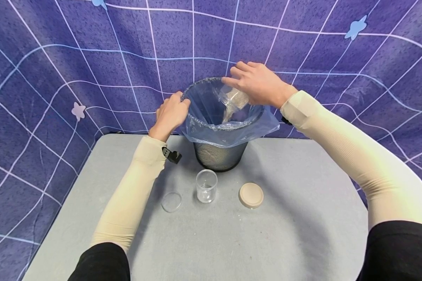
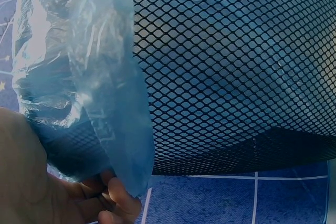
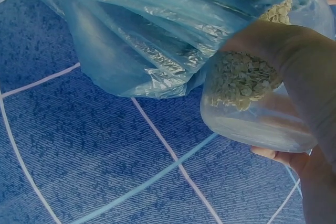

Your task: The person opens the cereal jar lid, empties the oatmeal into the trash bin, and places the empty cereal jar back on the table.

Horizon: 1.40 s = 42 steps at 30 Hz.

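Observation:
A black mesh trash bin (image 1: 218, 154), lined with a translucent blue bag (image 1: 228, 136), stands at the table's back edge. My left hand (image 1: 172, 111) grips its left rim over the bag; in the left wrist view the fingers curl under the bag's folded edge. Above the bin's opening my right hand (image 1: 256, 84) holds a clear jar (image 1: 226, 93), tipped mouth down. Pale oat flakes (image 3: 244, 80) lie along the jar's side in the right wrist view, and some stream into the bag. The hand hides part of the jar.
On the grey table (image 1: 211, 242), in front of the bin, are an upright clear jar (image 1: 206, 185), a thin clear ring or lid (image 1: 171, 202) and a beige lid (image 1: 251, 195). A purple gridded curtain (image 1: 126, 70) hangs close behind the bin.

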{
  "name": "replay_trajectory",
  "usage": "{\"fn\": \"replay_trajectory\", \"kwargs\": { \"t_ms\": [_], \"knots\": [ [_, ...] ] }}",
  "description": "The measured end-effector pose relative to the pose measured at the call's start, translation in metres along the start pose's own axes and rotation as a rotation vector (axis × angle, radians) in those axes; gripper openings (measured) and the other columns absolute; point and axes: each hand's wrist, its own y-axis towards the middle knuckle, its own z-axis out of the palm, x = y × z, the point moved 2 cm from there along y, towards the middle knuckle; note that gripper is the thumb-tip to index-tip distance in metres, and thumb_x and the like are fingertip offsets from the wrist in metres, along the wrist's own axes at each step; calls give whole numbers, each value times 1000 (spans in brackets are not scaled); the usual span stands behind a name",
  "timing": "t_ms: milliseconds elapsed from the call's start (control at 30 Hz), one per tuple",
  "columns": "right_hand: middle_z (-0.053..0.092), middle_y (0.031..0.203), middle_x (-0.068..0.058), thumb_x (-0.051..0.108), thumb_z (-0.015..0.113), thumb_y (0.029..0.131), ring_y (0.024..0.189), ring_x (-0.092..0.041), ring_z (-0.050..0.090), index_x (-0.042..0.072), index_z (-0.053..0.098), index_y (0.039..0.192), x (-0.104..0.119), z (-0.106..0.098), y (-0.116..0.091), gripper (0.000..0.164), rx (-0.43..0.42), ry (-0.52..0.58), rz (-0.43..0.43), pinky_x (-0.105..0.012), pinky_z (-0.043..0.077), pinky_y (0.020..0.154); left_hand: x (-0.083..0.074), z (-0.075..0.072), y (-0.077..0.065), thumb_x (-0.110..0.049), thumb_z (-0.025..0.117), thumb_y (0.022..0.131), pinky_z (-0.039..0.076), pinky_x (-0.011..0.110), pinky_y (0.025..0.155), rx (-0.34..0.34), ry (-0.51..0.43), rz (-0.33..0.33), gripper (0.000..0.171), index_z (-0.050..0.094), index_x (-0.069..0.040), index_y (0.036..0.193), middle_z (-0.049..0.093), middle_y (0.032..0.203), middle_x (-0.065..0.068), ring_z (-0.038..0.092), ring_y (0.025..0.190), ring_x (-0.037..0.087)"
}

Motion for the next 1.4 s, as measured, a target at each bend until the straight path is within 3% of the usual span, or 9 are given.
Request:
{"fn": "replay_trajectory", "kwargs": {
  "t_ms": [767, 1400],
  "knots": [
    [63, 120, -24, -10, 76, 73, 112, -44, 59, 3, 59, 148, 1, 1, 2, 78, 0, -8, -13, -54, 53, 98, 1, 0, 0, -38, 36, 110, 31, 66, 118, -8, -11, 0, 61, 39, -14, 166, 47, 165, 15, 45, 150, 44],
    [62, 123, -24, -13, 72, 77, 115, -43, 58, 4, 58, 149, 0, 3, 2, 75, 14, -21, -9, -53, 53, 99, 0, 1, 0, -39, 35, 110, 26, 65, 121, -2, -12, -9, 64, 31, -15, 170, 39, 170, 12, 40, 153, 44]
  ]
}}
